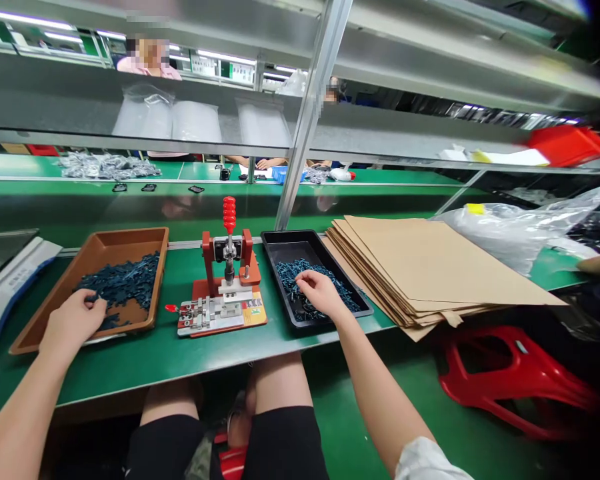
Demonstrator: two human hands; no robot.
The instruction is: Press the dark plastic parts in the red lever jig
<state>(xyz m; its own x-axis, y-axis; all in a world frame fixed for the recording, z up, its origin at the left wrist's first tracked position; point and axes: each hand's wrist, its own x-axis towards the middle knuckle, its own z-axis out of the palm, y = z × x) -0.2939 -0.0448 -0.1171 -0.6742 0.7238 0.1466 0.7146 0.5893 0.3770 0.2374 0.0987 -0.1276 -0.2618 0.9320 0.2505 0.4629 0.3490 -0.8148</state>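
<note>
My left hand (74, 319) is at the near left part of a brown tray (114, 248), its thumb and fingers closed on a small dark blue part (91, 298). A heap of similar flat dark blue parts (125, 283) lies in that tray. Over a black tray (291, 245) my right hand (321, 293) has its fingertips pinched together; what they hold, if anything, I cannot make out. Small thin blue-black pieces (343, 288) fill much of the black tray. Between the trays stands a red and metal toggle-clamp fixture (230, 293) with its red handle (229, 215) upright.
Stacked brown cardboard sheets (430, 260) lie right of the black tray. Beyond them is a clear plastic bag (505, 230). A red stool (510, 373) stands below on the right. A metal post (310, 120) rises behind the bench (195, 357). Other people sit across the line.
</note>
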